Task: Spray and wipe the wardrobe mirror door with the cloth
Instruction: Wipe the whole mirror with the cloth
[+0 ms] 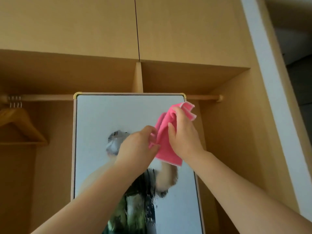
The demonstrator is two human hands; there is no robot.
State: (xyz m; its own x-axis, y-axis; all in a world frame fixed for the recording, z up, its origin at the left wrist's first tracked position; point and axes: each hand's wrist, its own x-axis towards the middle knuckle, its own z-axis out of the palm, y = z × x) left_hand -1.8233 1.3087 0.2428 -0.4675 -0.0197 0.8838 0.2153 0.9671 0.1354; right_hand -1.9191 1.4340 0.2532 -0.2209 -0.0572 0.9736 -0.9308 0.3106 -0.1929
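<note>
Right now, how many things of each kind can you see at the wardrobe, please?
Hands: 2, left and right, both holding the cloth
Pink cloth: 1
Mirror door: 1
Wooden hanger: 1
Hanging rail: 1
Total: 6

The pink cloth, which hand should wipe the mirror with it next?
Probably the right hand: it grips most of the pink cloth against the mirror. The left hand only pinches its edge.

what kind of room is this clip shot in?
Probably a bedroom or hotel room, at an open built-in wardrobe: a hanging rail with wooden hangers, upper cupboard doors, and a framed mirror door that both hands are wiping with a pink cloth.
</note>
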